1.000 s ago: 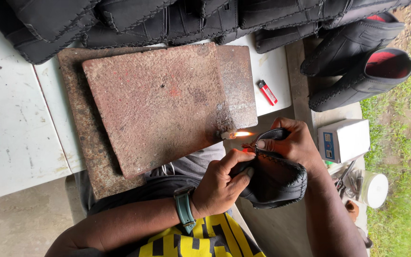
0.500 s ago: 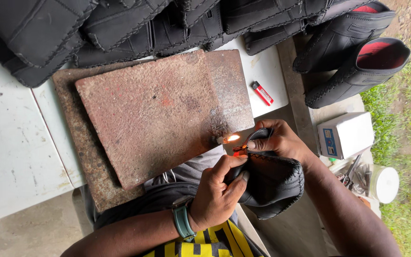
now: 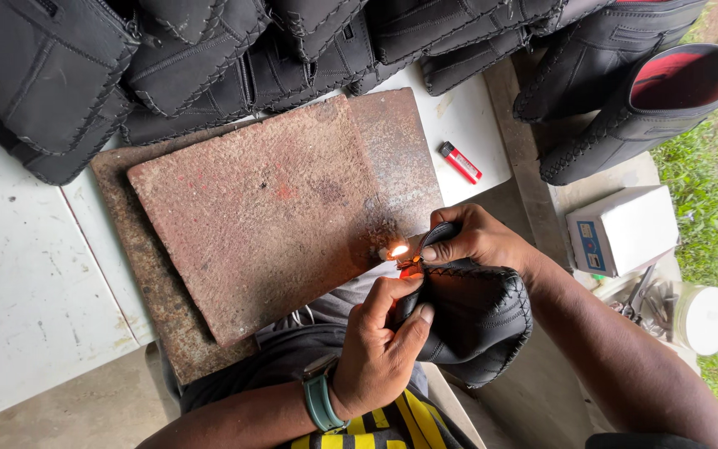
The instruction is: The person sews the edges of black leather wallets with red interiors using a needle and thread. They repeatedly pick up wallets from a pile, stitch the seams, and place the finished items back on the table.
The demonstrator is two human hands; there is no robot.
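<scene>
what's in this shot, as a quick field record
left hand: grips black stitched leather piece
right hand: holds lit lighter, flame at the piece's edge
work surface: rusty metal slab on white table
nearby: red lighter, black boots, white box

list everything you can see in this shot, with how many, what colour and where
black stitched leather piece: one, black, held in both hands over the lap
flame: one, orange, at the piece's edge
red lighter: one, red, on the white table
stone slabs: two stacked, reddish brown, table centre
white table: one, white, left
black leather goods: many, black, along the top
boots: two, black with red lining, top right
small box: one, white, right
white lid: one, far right
wristwatch: one, teal, left wrist
left hand: grips the piece
right hand: at the flame
</scene>
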